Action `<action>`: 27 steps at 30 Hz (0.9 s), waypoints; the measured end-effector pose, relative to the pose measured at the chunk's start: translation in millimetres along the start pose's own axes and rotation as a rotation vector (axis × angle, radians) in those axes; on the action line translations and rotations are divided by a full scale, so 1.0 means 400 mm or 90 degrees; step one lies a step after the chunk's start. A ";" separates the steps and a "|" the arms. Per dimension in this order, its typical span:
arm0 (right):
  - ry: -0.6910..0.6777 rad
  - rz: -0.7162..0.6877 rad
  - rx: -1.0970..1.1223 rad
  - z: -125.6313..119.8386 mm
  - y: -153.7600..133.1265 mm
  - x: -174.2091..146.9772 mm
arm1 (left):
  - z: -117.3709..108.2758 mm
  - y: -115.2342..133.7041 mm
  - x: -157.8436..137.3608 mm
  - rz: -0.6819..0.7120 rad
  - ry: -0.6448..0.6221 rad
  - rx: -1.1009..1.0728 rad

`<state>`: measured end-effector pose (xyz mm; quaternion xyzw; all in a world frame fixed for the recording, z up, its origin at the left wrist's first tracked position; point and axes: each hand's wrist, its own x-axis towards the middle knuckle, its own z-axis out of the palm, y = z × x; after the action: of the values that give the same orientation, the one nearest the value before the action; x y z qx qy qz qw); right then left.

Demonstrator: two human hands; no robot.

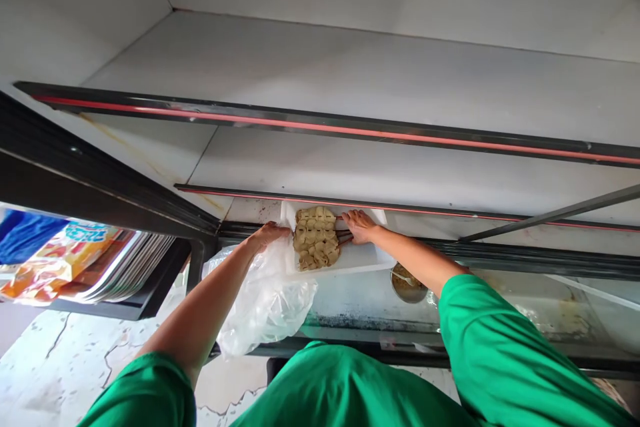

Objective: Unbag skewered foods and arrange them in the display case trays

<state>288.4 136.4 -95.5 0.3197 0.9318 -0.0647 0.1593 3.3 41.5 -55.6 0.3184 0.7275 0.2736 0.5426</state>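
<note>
Clear glass pane (357, 300) in a dark frame spreads on the near side of the white tray (370, 255). A crumpled plastic bag (267, 307) hangs about the tray's left end. Rows of pale skewered food (317, 237) lie in the tray's left half. At its left edge, the left hand (270, 237) meets the bag, its grip unclear. Inside the tray, the right hand (361, 225) bends its fingers over the dark sticks (344, 236); whether clamped, I cannot tell.
</note>
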 end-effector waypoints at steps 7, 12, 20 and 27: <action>-0.042 0.108 0.059 0.000 -0.016 -0.037 | 0.011 0.027 0.011 -0.024 0.034 0.062; -0.059 0.115 0.075 -0.020 -0.007 -0.066 | 0.017 0.051 0.005 -0.050 0.041 0.086; -0.050 0.134 0.012 -0.077 -0.034 -0.153 | 0.022 0.025 0.005 0.005 0.003 0.046; -0.031 0.295 0.092 -0.075 -0.065 -0.378 | 0.058 0.007 -0.086 0.074 -0.059 0.028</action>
<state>377.3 35.7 -15.5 0.5340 0.8224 -0.1005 0.1689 33.3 18.5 -38.5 0.3839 0.6879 0.2735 0.5520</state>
